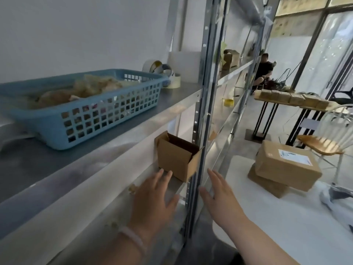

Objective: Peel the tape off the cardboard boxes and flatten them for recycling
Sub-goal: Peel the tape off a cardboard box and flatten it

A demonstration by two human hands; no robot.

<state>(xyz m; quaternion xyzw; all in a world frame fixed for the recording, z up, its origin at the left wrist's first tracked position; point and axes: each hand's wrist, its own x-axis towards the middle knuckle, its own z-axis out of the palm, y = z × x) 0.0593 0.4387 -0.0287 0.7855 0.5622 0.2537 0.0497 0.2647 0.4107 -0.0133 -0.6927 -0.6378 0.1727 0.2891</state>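
Box (176, 157), cardboard, flaps open, on lower shelf (181, 186) — left hand (154, 197), right hand (219, 192) just near, fingers spread, grasping nothing.

Blue basket (107, 119) and tape rolls (155, 66) on metal shelf (47, 165)

The open box (175, 159) at the lower shelf's (176, 186) right end is matt brown corrugated cardboard, like the two stacked boxes (282, 169) on the white table (286, 217), whose top one carries a smooth paper label (295, 154). The blue basket (91, 115) is slightly glossy moulded plastic on the upper shelf's (57, 165) dull grey metal; the upright (203, 104) is shiny metal.
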